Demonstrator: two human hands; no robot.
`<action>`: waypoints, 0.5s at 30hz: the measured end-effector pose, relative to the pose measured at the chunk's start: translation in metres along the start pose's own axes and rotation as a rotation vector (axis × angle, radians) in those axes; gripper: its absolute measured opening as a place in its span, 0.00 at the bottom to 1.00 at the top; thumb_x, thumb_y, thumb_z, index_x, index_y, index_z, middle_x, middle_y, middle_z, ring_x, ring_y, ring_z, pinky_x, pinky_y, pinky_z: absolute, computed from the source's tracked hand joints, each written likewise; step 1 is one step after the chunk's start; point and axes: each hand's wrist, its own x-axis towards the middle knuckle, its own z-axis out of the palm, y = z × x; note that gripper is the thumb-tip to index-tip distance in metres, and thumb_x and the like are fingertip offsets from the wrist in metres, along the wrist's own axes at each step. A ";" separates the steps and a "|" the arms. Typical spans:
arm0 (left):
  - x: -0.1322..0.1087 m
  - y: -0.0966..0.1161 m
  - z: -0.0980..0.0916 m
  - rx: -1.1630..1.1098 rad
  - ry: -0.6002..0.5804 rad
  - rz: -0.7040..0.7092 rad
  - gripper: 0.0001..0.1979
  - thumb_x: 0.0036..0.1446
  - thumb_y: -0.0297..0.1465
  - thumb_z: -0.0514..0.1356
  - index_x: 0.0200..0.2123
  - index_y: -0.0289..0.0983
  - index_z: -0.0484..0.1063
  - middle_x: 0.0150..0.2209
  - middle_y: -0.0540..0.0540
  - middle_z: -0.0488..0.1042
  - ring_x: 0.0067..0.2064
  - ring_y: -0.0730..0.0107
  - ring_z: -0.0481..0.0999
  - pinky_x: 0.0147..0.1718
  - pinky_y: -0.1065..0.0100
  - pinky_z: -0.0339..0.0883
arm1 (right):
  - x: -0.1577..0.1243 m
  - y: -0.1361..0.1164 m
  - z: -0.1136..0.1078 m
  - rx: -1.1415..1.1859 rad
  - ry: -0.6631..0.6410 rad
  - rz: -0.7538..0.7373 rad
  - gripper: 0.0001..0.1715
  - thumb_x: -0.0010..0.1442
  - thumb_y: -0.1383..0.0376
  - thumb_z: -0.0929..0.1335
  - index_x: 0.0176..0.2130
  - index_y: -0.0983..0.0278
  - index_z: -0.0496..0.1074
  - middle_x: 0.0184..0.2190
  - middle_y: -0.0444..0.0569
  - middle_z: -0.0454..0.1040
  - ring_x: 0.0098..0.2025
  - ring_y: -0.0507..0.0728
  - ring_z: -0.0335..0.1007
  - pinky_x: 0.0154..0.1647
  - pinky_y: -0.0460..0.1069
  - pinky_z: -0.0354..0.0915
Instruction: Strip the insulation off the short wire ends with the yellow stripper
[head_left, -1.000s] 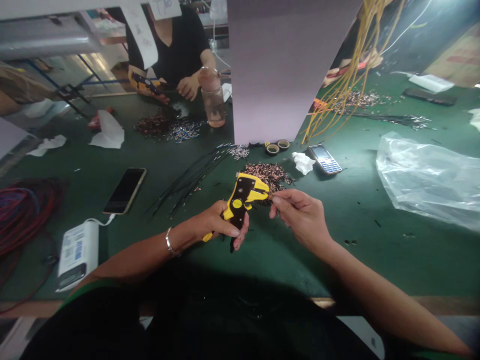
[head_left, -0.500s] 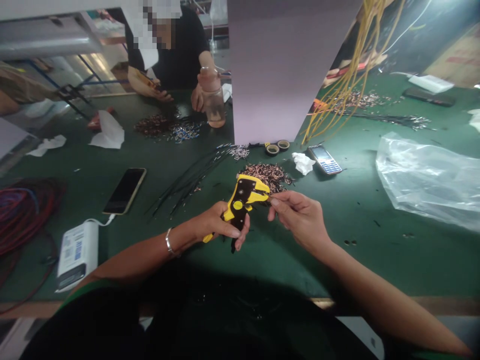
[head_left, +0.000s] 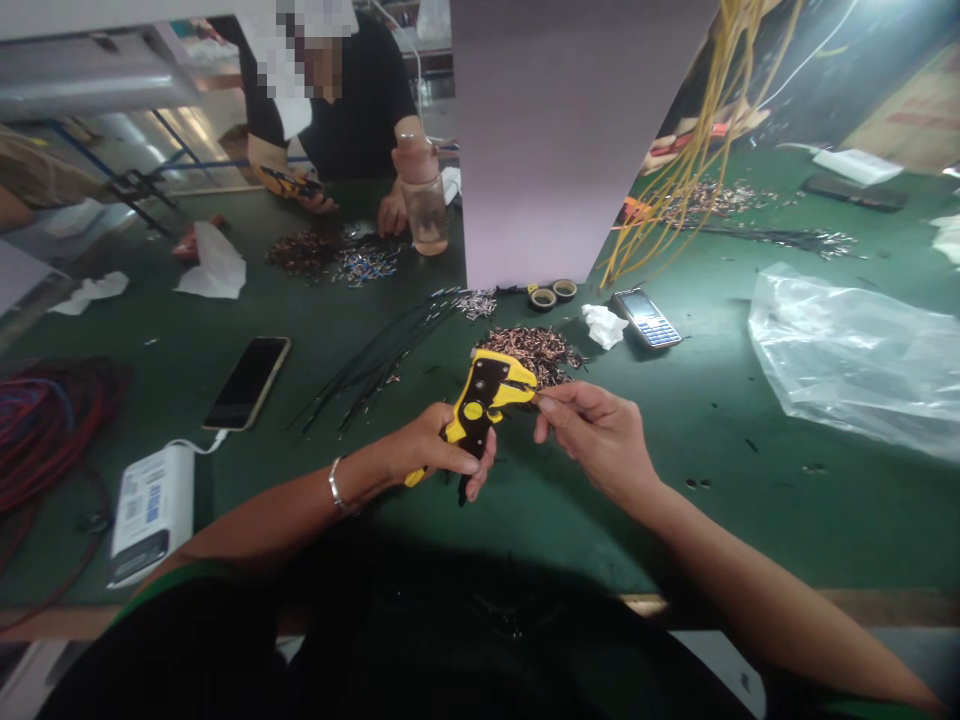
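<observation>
As a person works at a green worktop [head_left: 750, 500], the left hand [head_left: 431, 452] is clenched around the handles of a yellow-and-black wire stripper [head_left: 484, 395]. It holds the tool just above the surface, near the front edge, with its head tilted up and to the right. The right hand [head_left: 600, 435] meets the tool's head with thumb and forefinger pinched together; whether anything lies between them is too small to tell.

Just beyond the tool lies a heap of copper-coloured terminals [head_left: 536, 347], and a loose bundle of black wires [head_left: 375, 355] fans out to its left. A dark smartphone [head_left: 247, 382] rests farther left, cabled to a white power bank [head_left: 150, 510] near the front edge, beside a coil of red cable [head_left: 45, 420]. Behind the heap sit a crumpled tissue [head_left: 604, 325], a keypad phone [head_left: 645, 318] and two tape rolls [head_left: 551, 292]. A clear plastic bag [head_left: 847, 350] sprawls at right, well apart. Across the worktop, a co-worker [head_left: 345, 100] in black sits beside a bottle [head_left: 422, 195].
</observation>
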 end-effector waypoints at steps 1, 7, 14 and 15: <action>0.000 0.000 0.000 0.001 0.005 -0.004 0.11 0.49 0.29 0.71 0.36 0.32 0.75 0.25 0.47 0.77 0.26 0.67 0.77 0.30 0.63 0.75 | 0.000 0.000 0.000 -0.005 -0.004 -0.001 0.11 0.55 0.55 0.71 0.32 0.61 0.77 0.18 0.43 0.74 0.16 0.47 0.52 0.16 0.47 0.50; 0.000 -0.002 0.002 -0.024 0.038 0.007 0.11 0.49 0.29 0.71 0.35 0.32 0.75 0.23 0.48 0.76 0.23 0.68 0.76 0.27 0.65 0.75 | 0.001 -0.001 0.000 -0.003 0.000 0.010 0.12 0.55 0.55 0.71 0.32 0.61 0.76 0.17 0.42 0.74 0.16 0.47 0.52 0.17 0.47 0.50; -0.001 0.000 0.006 -0.040 0.083 -0.002 0.11 0.48 0.28 0.71 0.34 0.31 0.74 0.22 0.49 0.75 0.21 0.69 0.75 0.24 0.65 0.74 | 0.002 -0.001 0.000 0.055 0.000 0.011 0.11 0.53 0.56 0.72 0.32 0.62 0.77 0.17 0.43 0.74 0.15 0.47 0.52 0.16 0.47 0.50; -0.001 0.000 0.006 -0.041 0.090 -0.001 0.11 0.48 0.28 0.71 0.34 0.31 0.74 0.22 0.49 0.75 0.21 0.70 0.75 0.24 0.66 0.74 | 0.002 -0.001 0.000 0.057 -0.002 0.006 0.12 0.54 0.56 0.72 0.32 0.62 0.77 0.18 0.43 0.75 0.15 0.47 0.53 0.16 0.47 0.50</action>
